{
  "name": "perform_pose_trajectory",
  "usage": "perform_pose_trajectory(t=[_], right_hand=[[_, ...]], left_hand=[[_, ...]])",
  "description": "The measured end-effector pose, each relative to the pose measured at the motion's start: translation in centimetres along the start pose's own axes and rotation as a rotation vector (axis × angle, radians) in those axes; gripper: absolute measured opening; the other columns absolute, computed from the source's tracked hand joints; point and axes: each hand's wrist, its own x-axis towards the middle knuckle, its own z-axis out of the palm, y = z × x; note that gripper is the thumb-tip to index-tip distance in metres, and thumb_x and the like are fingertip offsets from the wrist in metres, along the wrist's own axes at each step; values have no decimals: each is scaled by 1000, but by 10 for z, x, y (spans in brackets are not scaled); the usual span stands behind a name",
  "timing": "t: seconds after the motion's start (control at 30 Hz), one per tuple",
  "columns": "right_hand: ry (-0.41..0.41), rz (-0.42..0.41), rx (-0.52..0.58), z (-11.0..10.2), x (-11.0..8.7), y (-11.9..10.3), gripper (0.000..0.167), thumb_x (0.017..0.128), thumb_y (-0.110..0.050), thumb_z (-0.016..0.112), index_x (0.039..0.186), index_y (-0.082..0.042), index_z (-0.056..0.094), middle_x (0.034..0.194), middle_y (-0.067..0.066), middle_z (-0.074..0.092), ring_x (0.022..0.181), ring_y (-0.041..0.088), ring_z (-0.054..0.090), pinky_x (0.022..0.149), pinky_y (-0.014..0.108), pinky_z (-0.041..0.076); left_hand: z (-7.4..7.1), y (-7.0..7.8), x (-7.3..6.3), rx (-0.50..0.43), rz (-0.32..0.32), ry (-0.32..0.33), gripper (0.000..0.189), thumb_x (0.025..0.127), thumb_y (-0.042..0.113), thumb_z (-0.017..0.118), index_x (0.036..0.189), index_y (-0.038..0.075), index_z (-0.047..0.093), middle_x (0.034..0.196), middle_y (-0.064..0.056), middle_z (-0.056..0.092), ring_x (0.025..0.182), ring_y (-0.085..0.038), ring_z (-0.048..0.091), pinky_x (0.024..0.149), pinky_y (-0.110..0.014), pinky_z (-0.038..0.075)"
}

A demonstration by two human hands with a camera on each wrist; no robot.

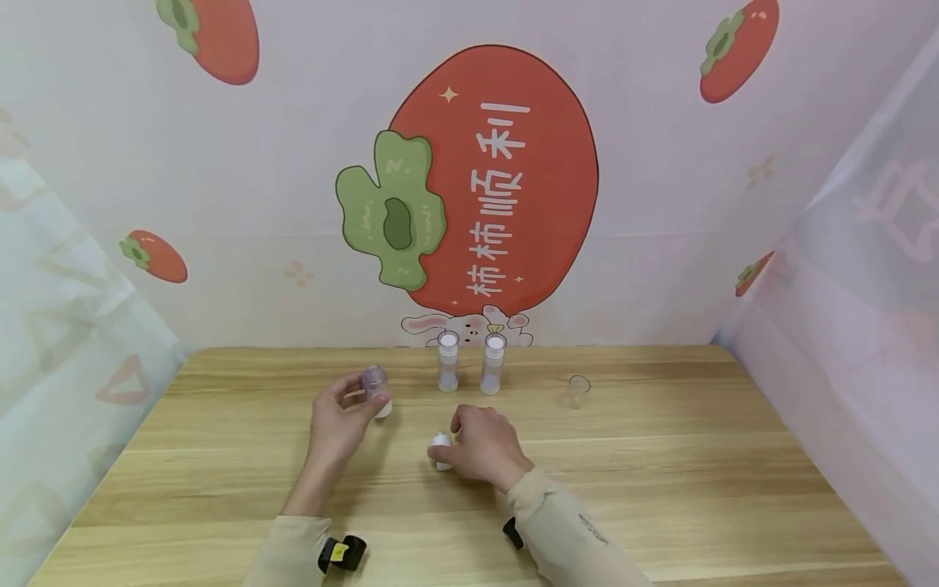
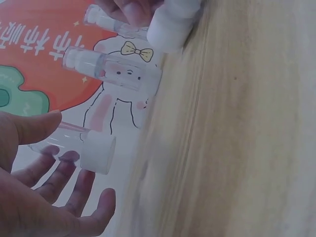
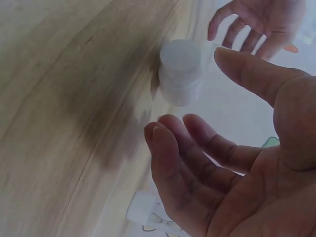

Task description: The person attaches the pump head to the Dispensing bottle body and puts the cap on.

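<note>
My left hand (image 1: 341,416) holds a small clear bottle (image 1: 376,385) with a white base, thumb on one side and fingers on the other. In the left wrist view the bottle's white base (image 2: 98,152) points toward the table, and some fingertips show through its clear wall. My right hand (image 1: 487,444) is around a small white two-part piece (image 1: 441,451) on the table, perhaps a pump head. From the right wrist, a gap shows between the white piece (image 3: 180,74) and the spread thumb (image 3: 256,71) and bent fingers.
Two clear bottles with white tops, one on the left (image 1: 448,363) and one on the right (image 1: 493,365), stand upright near the table's back edge. A clear cap-like piece (image 1: 576,395) lies to the right. Behind the wooden table (image 1: 660,489) hangs a printed cloth (image 1: 638,277).
</note>
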Motion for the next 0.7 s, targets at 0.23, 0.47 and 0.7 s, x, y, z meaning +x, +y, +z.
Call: perform_pose_trajectory(t=[0.23, 0.47, 0.7], right_hand=[[-8, 48, -35, 6, 5, -3, 37, 79, -39, 87, 81, -10, 64, 74, -1, 58, 69, 20, 52, 62, 35, 44], [-42, 59, -2, 7, 5, -4, 29, 81, -30, 86, 88, -6, 70, 78, 1, 61, 70, 20, 54, 64, 34, 46], [-16, -49, 58, 0, -2, 3, 24, 82, -24, 82, 96, -7, 73, 82, -1, 66, 72, 14, 57, 66, 33, 49]], left_hand=[[-1, 2, -2, 21, 5, -22, 48, 91, 9, 77, 134, -1, 59, 130, -18, 60, 116, -33, 60, 80, -23, 52], [1, 2, -2, 30, 16, -30, 46, 90, 11, 79, 131, 0, 61, 127, -18, 62, 113, -32, 62, 78, -24, 52], [3, 3, -5, 28, 23, -55, 46, 90, 15, 79, 130, 1, 62, 126, -17, 61, 111, -31, 60, 78, -27, 52]])
